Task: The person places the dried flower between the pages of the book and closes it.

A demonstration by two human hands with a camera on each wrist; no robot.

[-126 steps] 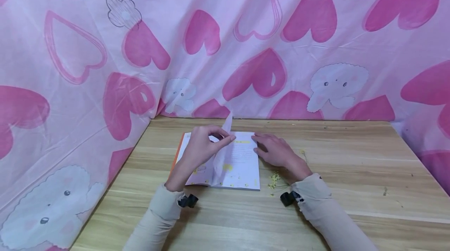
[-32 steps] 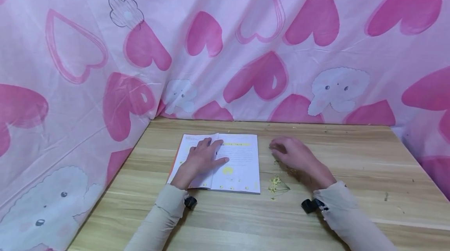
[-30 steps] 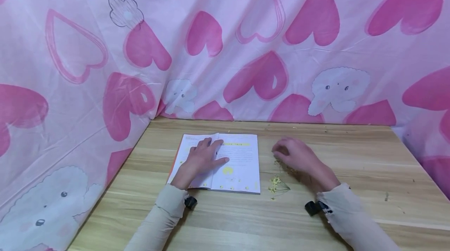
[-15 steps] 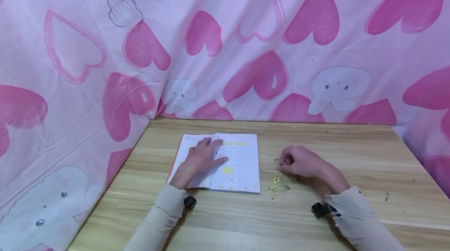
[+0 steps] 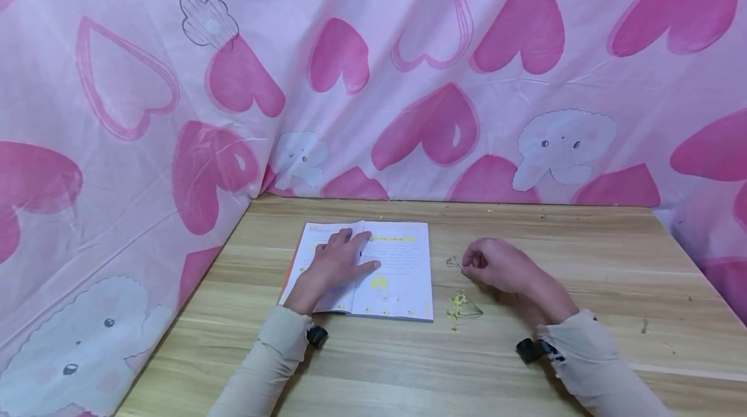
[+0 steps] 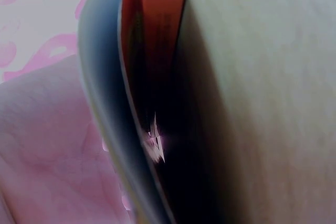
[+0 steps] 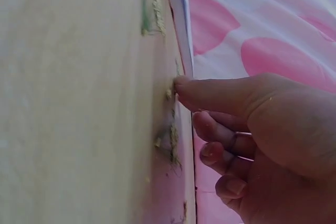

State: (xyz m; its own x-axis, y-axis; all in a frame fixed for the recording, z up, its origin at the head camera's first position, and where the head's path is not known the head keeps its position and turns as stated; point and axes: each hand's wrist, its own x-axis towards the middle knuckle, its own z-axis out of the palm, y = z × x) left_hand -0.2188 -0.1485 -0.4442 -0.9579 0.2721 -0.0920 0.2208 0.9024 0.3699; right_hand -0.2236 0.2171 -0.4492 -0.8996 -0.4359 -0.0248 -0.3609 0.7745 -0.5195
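An open book (image 5: 403,274) with white pages and yellow print lies on the wooden table. My left hand (image 5: 335,261) rests on it across the fold, fingers spread over the left page and thumb on the right one. To the right of the book, my right hand (image 5: 498,264) pinches the stem of a small dried flower sprig (image 5: 452,262) between thumb and index finger. The right wrist view shows the thumb (image 7: 220,93) close over the table, the other fingers curled. A yellow dried flower sprig (image 5: 458,305) lies nearer the front. The left wrist view shows the book's orange cover (image 6: 160,24).
Tiny plant bits (image 5: 644,325) are scattered over the right side of the wooden table (image 5: 397,371). In the right wrist view, more dried plant pieces (image 7: 173,142) lie beneath the hand. A pink heart-patterned cloth (image 5: 426,125) hangs behind and to the left.
Earlier the left hand held up a page; now the page is down and that hand rests on the book. The right hand left the book's edge, moved right, and now pinches the small sprig.
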